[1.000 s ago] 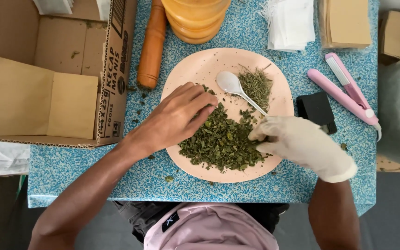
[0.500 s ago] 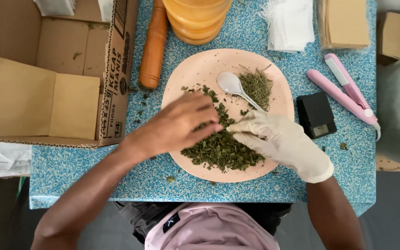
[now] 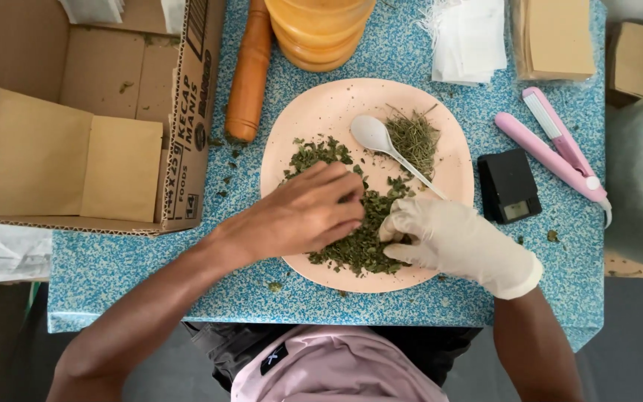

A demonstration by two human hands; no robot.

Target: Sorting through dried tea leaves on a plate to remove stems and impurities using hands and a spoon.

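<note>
Crushed green leaves (image 3: pixel 351 223), one heap, centre frame on one pink plate (image 3: pixel 321 112). Bare left hand (image 3: pixel 303 212) and gloved right hand (image 3: pixel 448 238) both press into heap, fingers curled loosely; actual pinch can't tell. One white spoon (image 3: pixel 373 134), one dried-sprig pile (image 3: pixel 414 138), upper plate.

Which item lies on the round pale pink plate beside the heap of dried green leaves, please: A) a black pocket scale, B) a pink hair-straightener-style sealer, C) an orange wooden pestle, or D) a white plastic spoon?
D: the white plastic spoon rests on the round pale pink plate, its bowl beside the dried green leaves that both hands are in.
</note>
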